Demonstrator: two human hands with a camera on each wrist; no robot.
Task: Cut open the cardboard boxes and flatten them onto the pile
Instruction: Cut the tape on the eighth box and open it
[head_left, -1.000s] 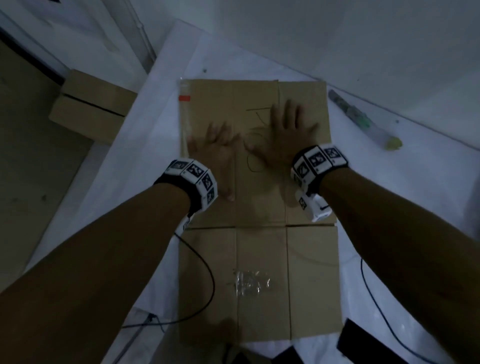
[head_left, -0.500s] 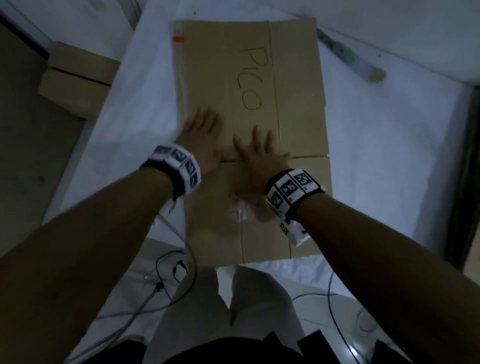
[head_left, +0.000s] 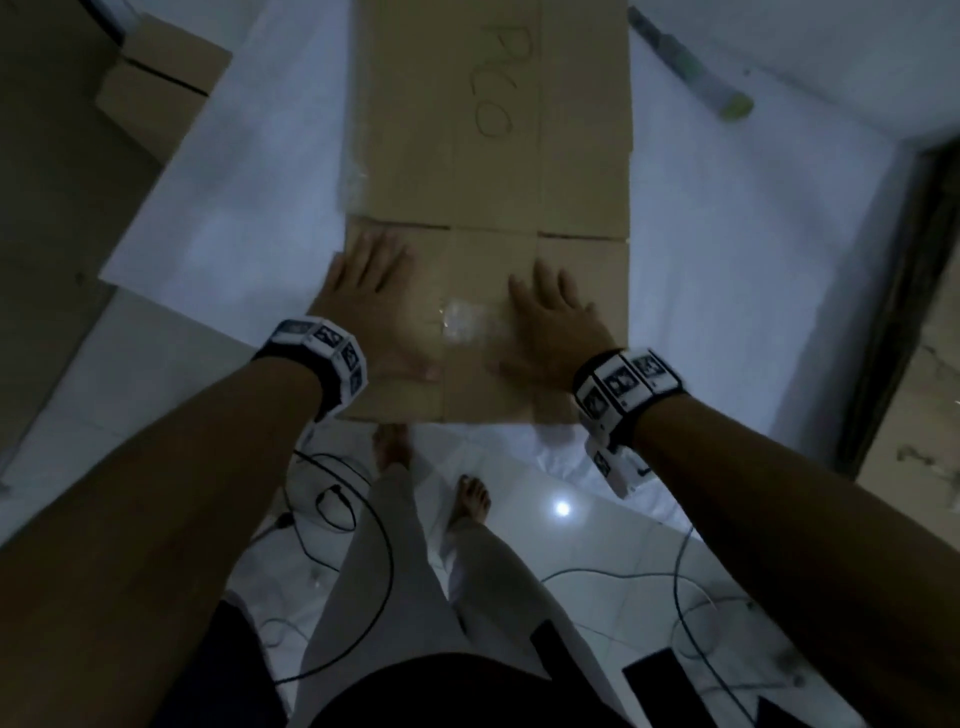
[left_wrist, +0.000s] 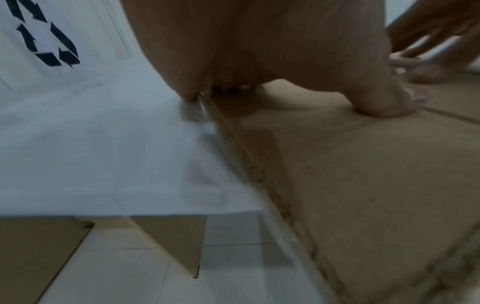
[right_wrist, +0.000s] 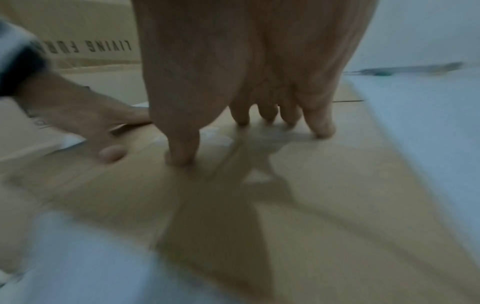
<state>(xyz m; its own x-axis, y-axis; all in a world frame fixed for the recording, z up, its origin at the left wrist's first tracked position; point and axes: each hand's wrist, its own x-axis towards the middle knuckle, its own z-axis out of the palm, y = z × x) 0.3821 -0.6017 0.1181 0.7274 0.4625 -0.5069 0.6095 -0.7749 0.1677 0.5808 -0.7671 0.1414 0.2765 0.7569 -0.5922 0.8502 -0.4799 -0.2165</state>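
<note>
A: What lies nearest you?
B: Glossy floor tiles (head_left: 519, 525) with loose cables (head_left: 363, 525); beyond them, a white sheet (head_left: 727, 260).
A: And the flattened cardboard box (head_left: 493, 156)?
B: It lies flat on that sheet, long axis running straight away from you toward the wall.
A: Your hands?
B: Your left hand (head_left: 374, 306) and right hand (head_left: 556, 322) press its near panel, fingers straight and slightly spread. A green-tipped cutter (head_left: 685, 62) rests far right; another box (head_left: 156, 88) far left.
</note>
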